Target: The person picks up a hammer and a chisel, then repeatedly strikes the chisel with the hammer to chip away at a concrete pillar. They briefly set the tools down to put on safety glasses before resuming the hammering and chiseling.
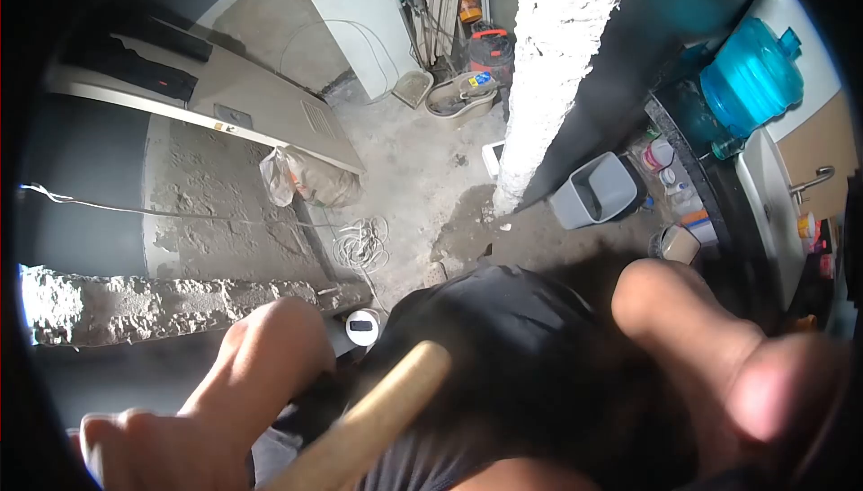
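My left hand (148, 451) is at the lower left, its fingers curled with the knuckles up. What it holds, if anything, is hidden at the frame edge. A pale wooden handle (378, 419) slants beside it, its rounded end near the middle of my body and its other end cut off below. My right forearm (692, 320) is raised on the right, elbow bent. At its end my right hand (791, 392) is a blurred pinkish shape close to the camera, fingers not showing. Dark clothing (494, 329) covers my body between the arms.
A rough white column (566, 51) rises ahead, with a grey bin (595, 190) beside it. Right of that are a blue water jug (751, 78) and a sink (764, 203). Coiled cable (361, 244) and a plastic bag (310, 176) lie left; a red-black vacuum (491, 49) stands behind.
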Demonstrator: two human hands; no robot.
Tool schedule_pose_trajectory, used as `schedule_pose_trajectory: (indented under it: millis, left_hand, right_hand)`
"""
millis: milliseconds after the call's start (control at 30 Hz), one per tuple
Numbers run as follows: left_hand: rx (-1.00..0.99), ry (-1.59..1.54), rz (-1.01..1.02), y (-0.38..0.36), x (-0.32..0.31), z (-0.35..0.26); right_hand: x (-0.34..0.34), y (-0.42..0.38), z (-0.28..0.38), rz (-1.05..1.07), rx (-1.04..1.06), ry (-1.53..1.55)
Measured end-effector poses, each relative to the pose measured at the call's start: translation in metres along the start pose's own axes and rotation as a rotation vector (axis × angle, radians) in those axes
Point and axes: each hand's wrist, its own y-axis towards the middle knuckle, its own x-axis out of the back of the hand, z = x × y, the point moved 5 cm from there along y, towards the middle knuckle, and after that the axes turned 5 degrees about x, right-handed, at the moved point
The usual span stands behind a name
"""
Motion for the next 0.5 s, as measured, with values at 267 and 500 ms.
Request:
schedule_pose_trajectory:
  millis: [267, 500]
  left_hand:
    - [1.441, 0.358, 0.503, 0.015, 0.035, -0.018]
    - [0.873, 0.175, 0.661, 0.035, 0.013, 0.007]
  right_hand:
    - [0.001, -0.011, -0.005, 0.002, 0.017, -0.025]
    - [0.005, -0.012, -0.002, 0.013, 0.052, -0.04]
